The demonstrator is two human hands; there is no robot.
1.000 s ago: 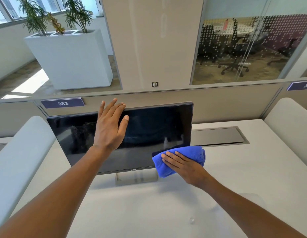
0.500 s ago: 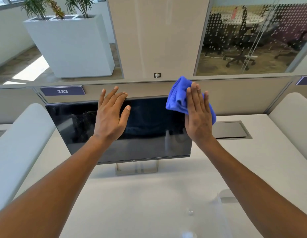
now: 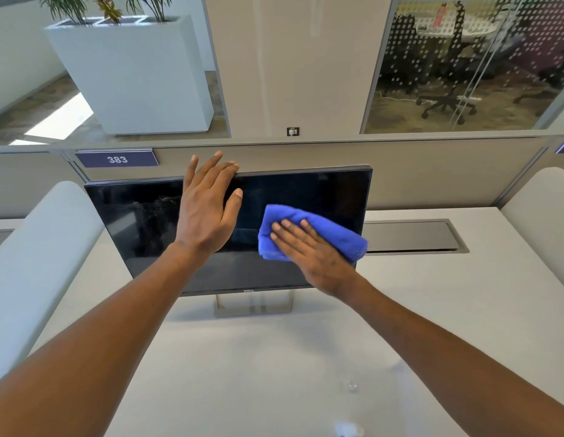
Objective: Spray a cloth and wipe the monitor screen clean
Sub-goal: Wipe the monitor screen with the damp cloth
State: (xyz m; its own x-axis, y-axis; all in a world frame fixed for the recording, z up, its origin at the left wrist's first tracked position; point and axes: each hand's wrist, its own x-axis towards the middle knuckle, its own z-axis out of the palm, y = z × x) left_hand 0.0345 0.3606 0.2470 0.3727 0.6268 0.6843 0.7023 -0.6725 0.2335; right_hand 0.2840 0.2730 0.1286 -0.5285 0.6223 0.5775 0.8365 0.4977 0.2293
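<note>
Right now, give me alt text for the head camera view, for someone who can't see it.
A right hand presses a folded blue cloth flat against the right part of a dark monitor screen, while the left hand braces the monitor's top edge. The monitor stands on a white desk before a partition.

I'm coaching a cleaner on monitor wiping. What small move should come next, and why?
Probably slide the blue cloth leftward across the screen: the right hand presses it flat on the right half, while smudges show on the left; the left hand steadies the top edge.
</note>
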